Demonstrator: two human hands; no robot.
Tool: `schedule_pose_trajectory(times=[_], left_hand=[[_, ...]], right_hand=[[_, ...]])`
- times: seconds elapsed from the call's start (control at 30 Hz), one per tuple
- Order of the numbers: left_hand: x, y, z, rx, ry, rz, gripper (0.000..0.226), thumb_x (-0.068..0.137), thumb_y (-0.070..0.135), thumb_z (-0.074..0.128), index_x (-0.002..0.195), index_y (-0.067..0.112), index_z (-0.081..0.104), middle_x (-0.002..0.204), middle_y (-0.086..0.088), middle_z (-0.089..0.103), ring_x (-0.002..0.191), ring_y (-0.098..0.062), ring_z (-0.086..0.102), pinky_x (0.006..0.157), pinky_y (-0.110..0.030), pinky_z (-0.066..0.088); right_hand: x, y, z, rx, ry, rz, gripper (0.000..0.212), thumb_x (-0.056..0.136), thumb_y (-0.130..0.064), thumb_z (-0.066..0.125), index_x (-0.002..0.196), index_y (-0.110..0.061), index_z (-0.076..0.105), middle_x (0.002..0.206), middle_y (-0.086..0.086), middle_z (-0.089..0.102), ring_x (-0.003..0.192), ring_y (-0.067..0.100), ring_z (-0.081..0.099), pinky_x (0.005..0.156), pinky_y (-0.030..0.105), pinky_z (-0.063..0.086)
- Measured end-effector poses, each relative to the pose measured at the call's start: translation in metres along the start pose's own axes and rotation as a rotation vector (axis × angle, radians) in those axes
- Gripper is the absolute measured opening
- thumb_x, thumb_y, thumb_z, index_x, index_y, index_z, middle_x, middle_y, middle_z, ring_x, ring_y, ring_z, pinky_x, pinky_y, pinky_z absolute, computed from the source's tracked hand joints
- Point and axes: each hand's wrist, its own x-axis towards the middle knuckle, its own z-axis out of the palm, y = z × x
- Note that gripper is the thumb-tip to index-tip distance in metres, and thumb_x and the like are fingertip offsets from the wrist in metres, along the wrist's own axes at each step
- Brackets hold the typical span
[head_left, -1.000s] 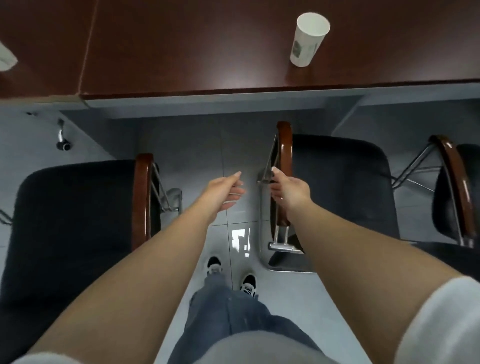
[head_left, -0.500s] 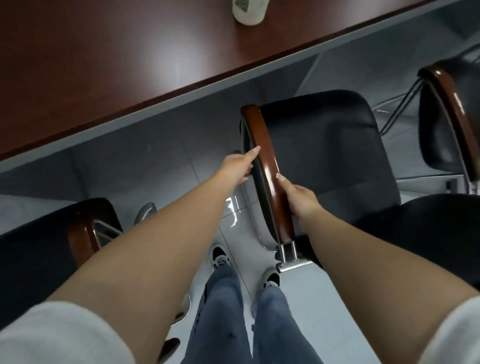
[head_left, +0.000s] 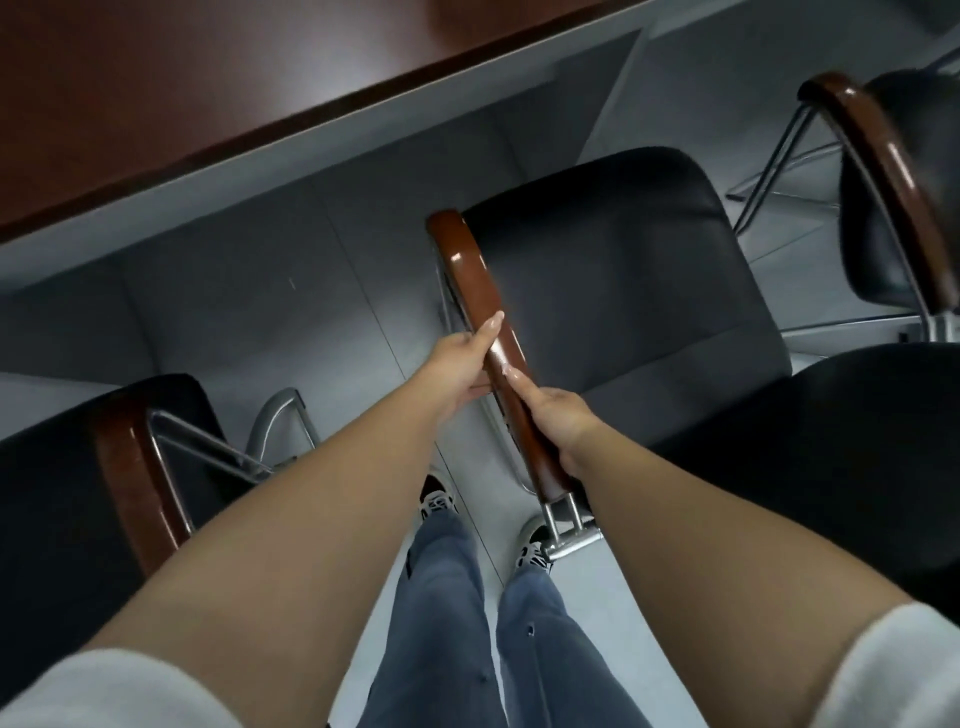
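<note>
Grey flr (head_left: 234, 312) below; L+R hands (head_left: 460, 366) (head_left: 558, 421) grip armrest (head_left: 467, 270).

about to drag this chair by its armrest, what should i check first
1. Left hand on the armrest: ok, thumb on top, fingers underneath.
2. Right hand on the armrest: ok, curled round it nearer the back end.
3. Seat free of loose things: ok.
4. Right shoe clear of the metal frame: not ok, it sits right beside the frame's foot.
5. Room toward the chair on the left: ok, a strip of floor lies between.
6. Gap to the desk: cannot tell from above.
</note>
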Motion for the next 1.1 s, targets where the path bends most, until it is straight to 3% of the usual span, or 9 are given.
schedule_pose_trajectory(times=[0.1,0.23,0.3,0.4,0.53,0.63,0.87,1.03,1.1], left_hand=[[-0.024,-0.028,-0.008,-0.035,0.013,-0.035,0.045,0.089,0.045,0.053,0.110,0.005,0.057,0.105,-0.013,0.068,0.093,-0.022,0.066,0.082,-0.029,0.052],[-0.044,-0.050,-0.008,-0.138,0.041,-0.037,0.040,0.091,0.041,0.052,0.113,0.008,0.057,0.109,-0.011,0.066,0.094,-0.021,0.064,0.094,-0.032,0.048],[-0.052,-0.056,-0.006,-0.207,0.080,-0.027,0.041,0.093,0.038,0.052,0.120,0.008,0.055,0.116,-0.009,0.064,0.102,-0.021,0.062,0.102,-0.034,0.044],[-0.064,-0.064,-0.005,-0.229,0.101,0.001,0.040,0.094,0.036,0.050,0.125,0.010,0.052,0.121,-0.006,0.061,0.112,-0.020,0.058,0.105,-0.032,0.040],[-0.088,-0.079,-0.008,-0.280,0.172,0.039,0.029,0.096,0.029,0.049,0.116,0.009,0.055,0.100,-0.006,0.065,0.089,-0.016,0.062,0.087,-0.025,0.047],[-0.115,-0.099,-0.006,-0.327,0.221,0.060,0.021,0.096,0.028,0.048,0.106,0.011,0.056,0.087,-0.003,0.065,0.079,-0.013,0.062,0.074,-0.020,0.049],[-0.176,-0.145,-0.003,-0.386,0.289,0.130,0.021,0.095,0.029,0.049,0.106,0.013,0.058,0.085,-0.001,0.067,0.081,-0.014,0.062,0.085,-0.024,0.048],[-0.220,-0.169,0.003,-0.383,0.320,0.199,0.016,0.094,0.027,0.050,0.090,0.015,0.060,0.082,-0.002,0.066,0.074,-0.013,0.061,0.068,-0.020,0.050],[-0.236,-0.178,0.005,-0.342,0.328,0.229,0.017,0.094,0.027,0.051,0.088,0.015,0.061,0.081,-0.001,0.065,0.072,-0.012,0.061,0.066,-0.019,0.049]], right_hand=[[-0.015,0.023,0.005,-0.035,-0.042,0.032,0.039,0.084,-0.050,0.059,0.072,-0.013,0.060,0.066,0.002,0.059,0.058,0.013,0.053,0.056,0.022,0.043],[-0.027,0.041,0.011,-0.046,-0.042,0.011,0.037,0.084,-0.048,0.062,0.081,-0.012,0.063,0.072,0.002,0.059,0.062,0.013,0.053,0.055,0.022,0.040],[-0.033,0.043,0.013,-0.022,-0.019,-0.015,0.034,0.085,-0.046,0.062,0.092,-0.012,0.064,0.083,0.003,0.061,0.073,0.016,0.057,0.060,0.022,0.043],[-0.041,0.048,0.015,0.041,0.061,-0.068,0.027,0.085,-0.043,0.062,0.089,-0.016,0.062,0.087,0.003,0.061,0.086,0.022,0.059,0.078,0.027,0.047],[-0.056,0.059,0.021,0.196,0.299,-0.190,0.026,0.086,-0.035,0.063,0.098,-0.011,0.063,0.093,0.003,0.065,0.086,0.018,0.058,0.079,0.027,0.045],[-0.075,0.075,0.026,0.165,0.328,-0.279,0.017,0.088,-0.033,0.062,0.091,-0.016,0.058,0.092,-0.002,0.061,0.091,0.017,0.057,0.085,0.027,0.044],[-0.125,0.103,0.022,0.139,0.055,-0.295,0.023,0.087,-0.037,0.062,0.095,-0.015,0.060,0.097,0.003,0.066,0.095,0.017,0.061,0.083,0.024,0.041],[-0.165,0.125,0.006,0.145,-0.091,-0.273,0.031,0.088,-0.026,0.063,0.108,-0.002,0.062,0.099,0.012,0.067,0.078,0.013,0.062,0.067,0.013,0.047],[-0.179,0.132,0.000,0.147,-0.123,-0.267,0.024,0.088,-0.024,0.063,0.101,-0.004,0.062,0.102,0.013,0.067,0.086,0.017,0.065,0.071,0.015,0.050]])
